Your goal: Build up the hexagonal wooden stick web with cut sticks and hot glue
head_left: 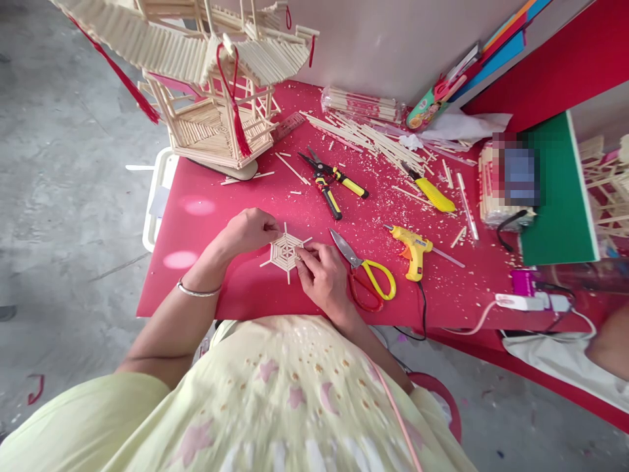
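On the red tabletop lies a small hexagonal web-shaped lattice [285, 253] of thin wooden sticks, its spokes poking out past the outer ring. My right hand [325, 274] grips its right edge between thumb and fingers. Beside the upper left of the lattice is my left hand [251, 229], its fingers closed in a pinch; whatever they hold, if anything, is too small to make out. Scissors [363, 269] with red and yellow handles lie just right of my right hand. Beyond the lattice rest yellow-and-black pliers [331, 180] with their handles apart.
A stick-built pavilion [216, 111] with red tassels stands at the back left. Loose wooden sticks [373, 141] and crumbs litter the back. A yellow glue gun [413, 252], a yellow utility knife [432, 193] and a power strip [531, 301] are to the right. Another person's arm [612, 344] shows at the right edge.
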A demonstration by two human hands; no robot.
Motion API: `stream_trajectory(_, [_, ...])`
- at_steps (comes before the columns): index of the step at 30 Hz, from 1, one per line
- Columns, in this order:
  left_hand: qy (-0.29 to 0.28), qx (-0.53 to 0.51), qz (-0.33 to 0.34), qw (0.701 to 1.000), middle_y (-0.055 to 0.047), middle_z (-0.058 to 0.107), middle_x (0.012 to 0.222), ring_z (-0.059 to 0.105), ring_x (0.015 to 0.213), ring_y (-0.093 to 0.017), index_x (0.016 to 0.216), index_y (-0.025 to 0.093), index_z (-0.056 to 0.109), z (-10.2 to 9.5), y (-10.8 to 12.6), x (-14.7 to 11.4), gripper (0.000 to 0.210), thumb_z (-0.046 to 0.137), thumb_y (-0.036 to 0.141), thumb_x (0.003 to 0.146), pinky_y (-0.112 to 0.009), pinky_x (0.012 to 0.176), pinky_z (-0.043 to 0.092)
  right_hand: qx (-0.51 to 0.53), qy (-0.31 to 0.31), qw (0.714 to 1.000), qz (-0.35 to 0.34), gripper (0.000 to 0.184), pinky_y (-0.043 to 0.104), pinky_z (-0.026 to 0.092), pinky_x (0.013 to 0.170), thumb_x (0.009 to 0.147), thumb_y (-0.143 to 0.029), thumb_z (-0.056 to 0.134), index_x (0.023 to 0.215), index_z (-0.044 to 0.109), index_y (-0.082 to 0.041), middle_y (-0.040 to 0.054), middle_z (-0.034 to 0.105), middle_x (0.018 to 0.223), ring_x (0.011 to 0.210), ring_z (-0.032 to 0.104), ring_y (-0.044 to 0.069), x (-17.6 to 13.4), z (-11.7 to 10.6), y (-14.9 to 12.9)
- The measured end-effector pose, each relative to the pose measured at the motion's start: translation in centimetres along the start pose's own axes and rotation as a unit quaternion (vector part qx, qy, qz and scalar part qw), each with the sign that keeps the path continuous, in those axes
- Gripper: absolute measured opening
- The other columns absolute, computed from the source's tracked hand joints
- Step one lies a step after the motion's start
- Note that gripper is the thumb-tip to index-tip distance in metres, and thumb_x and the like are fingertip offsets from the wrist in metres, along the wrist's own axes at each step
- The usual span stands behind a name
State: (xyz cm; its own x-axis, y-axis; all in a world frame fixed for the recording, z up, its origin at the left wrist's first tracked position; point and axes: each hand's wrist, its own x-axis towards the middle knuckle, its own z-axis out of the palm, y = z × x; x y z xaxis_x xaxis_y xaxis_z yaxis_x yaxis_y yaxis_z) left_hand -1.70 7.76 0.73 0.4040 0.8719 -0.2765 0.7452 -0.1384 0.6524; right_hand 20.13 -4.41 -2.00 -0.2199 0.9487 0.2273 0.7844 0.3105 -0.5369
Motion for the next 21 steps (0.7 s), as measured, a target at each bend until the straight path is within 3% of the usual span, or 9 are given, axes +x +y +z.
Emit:
stream_trajectory(11, [0.004,0.004,-0.007,1.000,-0.002,0.067,0.064,0.051,0.058,-0.012,0.077,0.014,0.077,0.1,0.0,-0.1,0.027,0.063,0.038,0.078,-0.024,0.055,0.035,-0.002,-0.003,1.000,-0.017,0.037,0.040,0.054,0.102,0.105,-0.030,0.054,0.139,0.066,-0.026,0.0111,0.066,0.125,0.115,0.063,0.024,-0.1,-0.2,-0.1])
stream_trajectory(14, [0.020,-0.018,0.008,1.000,-0.004,0.072,0.071,0.055,0.063,-0.013,0.080,0.015,0.076,-0.1,0.2,-0.2,0.027,0.064,0.038,0.081,-0.024,0.058,0.039,-0.007,0.036,0.999,-0.014,0.040,0.039,0.055,0.103,0.104,-0.028,0.054,0.143,0.062,-0.028,0.0103,0.066,0.128,0.116,0.064,0.023,-1.5,-2.1,0.3])
stream_trajectory(17, [0.041,-0.056,0.040,0.997,-0.006,0.075,0.078,0.060,0.068,-0.014,0.086,0.015,0.075,-0.5,0.5,-0.3,0.026,0.065,0.039,0.085,-0.024,0.064,0.044,-0.093,0.085,0.990,0.056,0.045,0.045,0.054,0.102,0.099,-0.022,0.057,0.143,0.061,-0.026,0.0122,0.065,0.127,0.115,0.064,0.028,-4.1,-5.3,1.4])
stream_trajectory(21, [-0.030,-0.198,0.070,0.977,-0.006,0.074,0.079,0.064,0.070,-0.015,0.089,0.015,0.069,-0.5,0.9,-0.5,0.029,0.063,0.044,0.092,-0.025,0.067,0.050,-0.219,0.000,0.966,0.137,0.058,0.053,0.057,0.092,0.088,-0.018,0.059,0.146,0.058,-0.019,0.0179,0.063,0.123,0.111,0.062,0.035,-7.2,-8.3,3.3])
